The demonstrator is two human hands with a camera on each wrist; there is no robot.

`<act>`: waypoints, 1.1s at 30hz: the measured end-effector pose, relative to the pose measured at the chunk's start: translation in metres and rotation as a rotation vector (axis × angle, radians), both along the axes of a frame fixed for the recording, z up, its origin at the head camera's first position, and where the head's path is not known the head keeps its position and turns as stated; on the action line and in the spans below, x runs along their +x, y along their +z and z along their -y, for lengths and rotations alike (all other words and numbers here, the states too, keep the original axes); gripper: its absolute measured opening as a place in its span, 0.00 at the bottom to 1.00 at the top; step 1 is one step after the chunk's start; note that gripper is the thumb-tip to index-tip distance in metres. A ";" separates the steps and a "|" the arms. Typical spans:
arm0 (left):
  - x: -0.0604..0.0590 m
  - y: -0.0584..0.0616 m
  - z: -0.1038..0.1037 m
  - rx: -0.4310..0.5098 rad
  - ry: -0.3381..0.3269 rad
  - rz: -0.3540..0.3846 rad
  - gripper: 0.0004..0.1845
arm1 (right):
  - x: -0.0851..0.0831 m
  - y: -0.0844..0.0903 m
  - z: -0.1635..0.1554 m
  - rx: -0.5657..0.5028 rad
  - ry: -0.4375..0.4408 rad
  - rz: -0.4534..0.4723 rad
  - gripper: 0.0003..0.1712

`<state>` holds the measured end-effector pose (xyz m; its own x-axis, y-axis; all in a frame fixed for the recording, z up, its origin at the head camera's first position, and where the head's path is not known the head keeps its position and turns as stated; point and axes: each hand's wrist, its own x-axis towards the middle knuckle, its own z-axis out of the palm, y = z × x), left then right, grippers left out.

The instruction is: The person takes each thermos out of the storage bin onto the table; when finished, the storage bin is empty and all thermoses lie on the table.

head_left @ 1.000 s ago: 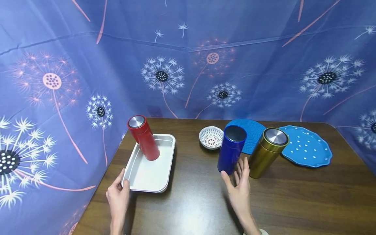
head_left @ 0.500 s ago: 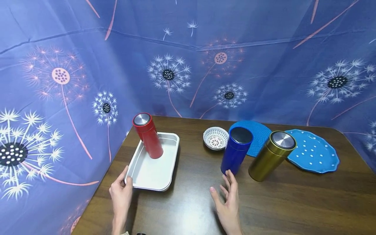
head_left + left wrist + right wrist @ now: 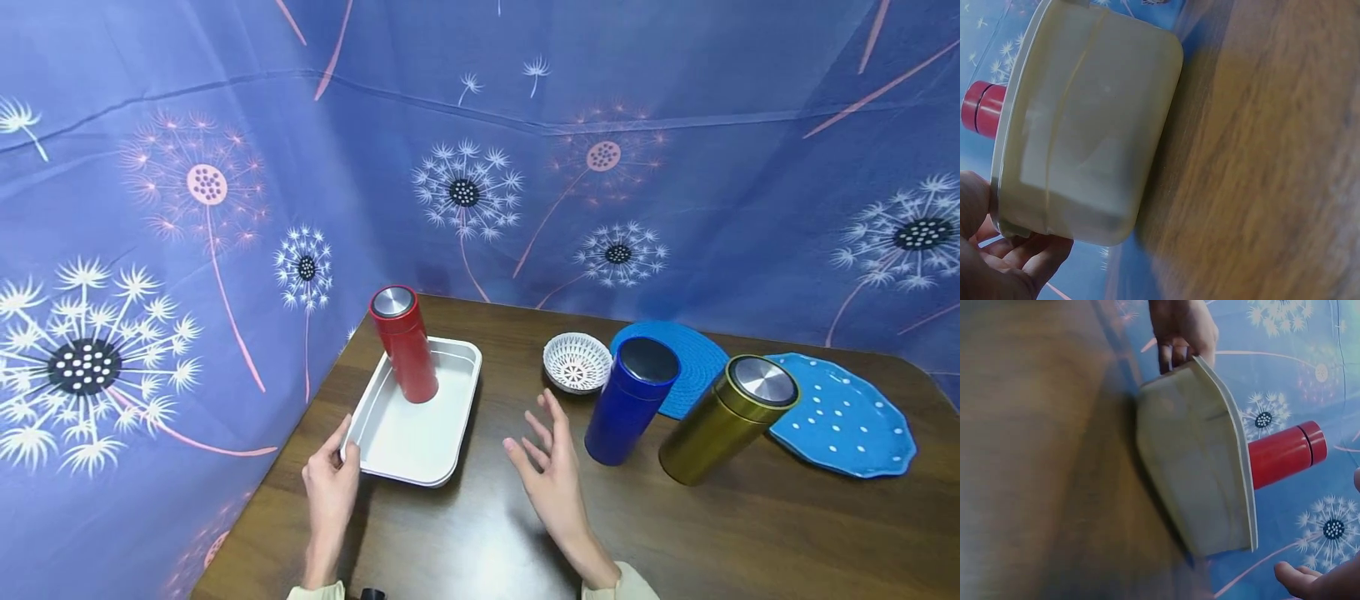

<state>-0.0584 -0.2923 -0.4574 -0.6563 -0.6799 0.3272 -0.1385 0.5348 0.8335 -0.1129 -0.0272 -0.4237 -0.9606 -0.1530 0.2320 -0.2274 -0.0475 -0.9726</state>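
A: Left side first?
B: Left hand point(image 3: 330, 483) grips the near left corner of the white tray point(image 3: 397, 442), thumb on the rim, fingers under it. Wrist view confirms fingers curled round the tray edge.
A: What's in the tray?
B: Red flask point(image 3: 405, 343), upright, at the far end, steel lid.
A: Right hand?
B: Right hand point(image 3: 551, 471) hovers over the table point(image 3: 750, 533), fingers spread, holding nothing, between tray and blue flask point(image 3: 630, 400). Not touching either.
A: Rest, going right?
B: White patterned bowl point(image 3: 577, 362) behind the hand. Blue flask stands just beside a blue mat point(image 3: 693, 367). Gold flask point(image 3: 727, 419) next, close to the blue one. Blue dotted plate point(image 3: 847, 417) far right.
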 end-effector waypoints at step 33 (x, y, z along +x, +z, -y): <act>0.001 0.000 0.001 -0.003 -0.031 -0.030 0.21 | -0.107 0.028 0.140 0.054 0.237 -0.032 0.58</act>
